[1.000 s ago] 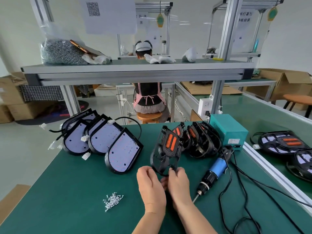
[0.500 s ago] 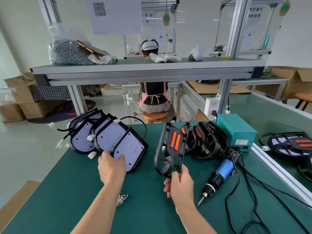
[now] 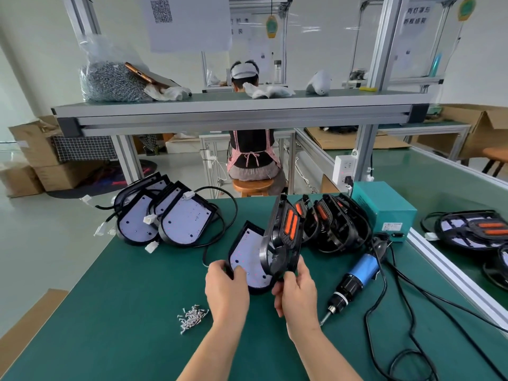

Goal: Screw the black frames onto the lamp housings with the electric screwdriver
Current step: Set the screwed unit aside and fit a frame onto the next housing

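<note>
now that the left hand (image 3: 226, 291) has come back from the stack of housings (image 3: 176, 224) at far left, one lamp housing (image 3: 247, 257) sits tilted at near centre, white board facing up. the hand grips its near left edge, thumb on the board. right hand (image 3: 298, 294) pinches the black frame (image 3: 283, 237) by its lower rim. the frame stands on edge, just right of the housing and overlapping it; whether the two parts touch yet is hard to tell. hands close together, each clamped on its own part. meaning: pairing started, frame not seated. screwdriver (image 3: 357, 276) lies untouched on the table (image 3: 110, 312) to the right, screws (image 3: 192, 317) heaped near left. next, probably: lay frame flat on housing.
</note>
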Tool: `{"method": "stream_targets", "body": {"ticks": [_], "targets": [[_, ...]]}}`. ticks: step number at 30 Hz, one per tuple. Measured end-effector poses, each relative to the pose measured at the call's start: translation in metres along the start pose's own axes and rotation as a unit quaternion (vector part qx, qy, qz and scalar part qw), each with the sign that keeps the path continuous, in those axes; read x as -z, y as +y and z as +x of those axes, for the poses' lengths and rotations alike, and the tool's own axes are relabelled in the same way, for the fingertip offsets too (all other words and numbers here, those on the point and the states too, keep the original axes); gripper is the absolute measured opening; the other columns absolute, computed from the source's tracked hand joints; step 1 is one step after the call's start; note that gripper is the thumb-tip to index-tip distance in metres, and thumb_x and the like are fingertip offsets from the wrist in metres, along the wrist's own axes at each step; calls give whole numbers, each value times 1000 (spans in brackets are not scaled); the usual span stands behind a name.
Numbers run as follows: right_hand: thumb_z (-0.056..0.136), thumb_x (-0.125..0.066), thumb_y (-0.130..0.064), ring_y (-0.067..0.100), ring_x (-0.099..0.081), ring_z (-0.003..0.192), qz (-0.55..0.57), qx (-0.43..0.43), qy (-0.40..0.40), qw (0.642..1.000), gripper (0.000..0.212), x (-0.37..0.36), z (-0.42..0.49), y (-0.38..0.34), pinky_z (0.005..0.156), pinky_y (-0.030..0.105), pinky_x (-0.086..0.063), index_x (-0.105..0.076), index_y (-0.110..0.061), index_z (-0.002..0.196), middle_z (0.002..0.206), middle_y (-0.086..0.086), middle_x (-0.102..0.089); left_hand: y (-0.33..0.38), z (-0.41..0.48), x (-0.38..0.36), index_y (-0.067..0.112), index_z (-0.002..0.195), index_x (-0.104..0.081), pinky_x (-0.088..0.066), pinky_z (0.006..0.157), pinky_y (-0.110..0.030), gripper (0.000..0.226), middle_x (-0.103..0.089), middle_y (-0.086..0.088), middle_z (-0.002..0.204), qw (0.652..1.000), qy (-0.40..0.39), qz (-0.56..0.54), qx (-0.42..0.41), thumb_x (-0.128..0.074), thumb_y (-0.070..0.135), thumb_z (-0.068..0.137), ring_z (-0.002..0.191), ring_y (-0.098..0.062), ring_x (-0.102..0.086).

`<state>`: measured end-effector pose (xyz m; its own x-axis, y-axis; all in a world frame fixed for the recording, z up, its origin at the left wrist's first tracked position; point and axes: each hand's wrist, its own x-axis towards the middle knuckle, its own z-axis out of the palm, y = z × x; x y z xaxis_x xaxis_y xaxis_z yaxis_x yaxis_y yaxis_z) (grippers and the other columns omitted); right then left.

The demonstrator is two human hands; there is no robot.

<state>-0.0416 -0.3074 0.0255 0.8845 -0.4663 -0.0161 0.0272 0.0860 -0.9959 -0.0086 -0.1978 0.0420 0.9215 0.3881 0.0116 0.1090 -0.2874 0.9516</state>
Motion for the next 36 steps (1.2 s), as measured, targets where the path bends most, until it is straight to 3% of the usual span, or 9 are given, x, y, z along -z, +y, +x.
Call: {"method": "stream_targets", "body": {"ticks": [6, 8, 10, 13, 18, 22, 26, 30, 36], "targets": [[93, -38, -5, 21, -45, 39, -103, -16, -2, 995, 42, 3, -2, -4, 38, 25, -37, -54, -12, 132, 54, 5, -58, -9, -5, 4, 17, 90, -53, -48, 80, -44, 13, -62, -7, 97, 998, -43, -7, 35, -50, 27, 98, 86, -27, -57], [93, -41, -9, 27, -61, 59, -174, -18, -8, 985, 56, 6, -5, -7, 56, 31, -52, -42, -12, 149, 70, 11, -69, -10, -9, 5, 21, 90, -52, -48, 82, -43, 17, -63, -7, 98, 996, -55, -36, 54, -44, 30, 101, 90, -27, -57], [93, -42, -14, 34, -67, 87, -246, -16, -27, 969, 67, 11, -11, -10, 79, 41, -56, -27, -15, 159, 90, 19, -72, -11, -14, 4, 19, 92, -53, -52, 88, -47, 20, -63, -4, 96, 993, -71, -62, 68, -43, 33, 102, 91, -27, -59], [93, -40, -20, 35, -65, 97, -323, -10, -45, 945, 70, 18, -18, -14, 87, 41, -54, -20, -17, 160, 97, 17, -71, -10, -21, 4, 17, 95, -53, -53, 92, -51, 23, -62, -4, 95, 990, -88, -72, 81, -42, 36, 101, 93, -28, -62], [98, -38, -21, 32, -65, 97, -382, 15, -64, 922, 66, 25, -23, -21, 85, 41, -53, -18, -13, 160, 100, 12, -70, -13, -27, 3, 15, 95, -57, -57, 89, -52, 21, -64, -8, 97, 985, -115, -99, 86, -43, 30, 101, 98, -31, -64], [98, -40, -20, 28, -64, 93, -378, 15, -59, 924, 63, 33, -15, -22, 81, 37, -50, -24, -16, 159, 94, 9, -71, -16, -31, 6, 11, 101, -61, -60, 64, -30, 19, -68, -9, 105, 969, -155, -166, 100, -45, 23, 103, 100, -25, -68], [96, -40, -14, 30, -66, 86, -305, 12, -51, 951, 56, 34, -23, -22, 81, 39, -54, -41, -18, 152, 82, 11, -72, -14, -35, 7, 10, 105, -60, -59, 64, -28, 21, -67, -10, 111, 959, -173, -191, 120, -44, 23, 105, 102, -21, -67], [97, -40, -21, 32, -65, 96, -355, 23, -34, 934, 61, 30, -26, -21, 87, 40, -52, -31, -20, 158, 95, 12, -72, -16, -39, 8, 11, 105, -61, -58, 62, -25, 24, -71, -10, 109, 959, -167, -193, 119, -44, 27, 104, 100, -23, -70], [98, -37, -18, 28, -62, 87, -374, 31, -14, 927, 62, 32, -26, -21, 81, 39, -52, -28, -23, 159, 85, 7, -67, -14, -42, 7, 20, 101, -66, -57, 62, -27, 32, -70, 4, 102, 964, -151, -188, 113, -41, 40, 103, 93, -11, -70]]}}
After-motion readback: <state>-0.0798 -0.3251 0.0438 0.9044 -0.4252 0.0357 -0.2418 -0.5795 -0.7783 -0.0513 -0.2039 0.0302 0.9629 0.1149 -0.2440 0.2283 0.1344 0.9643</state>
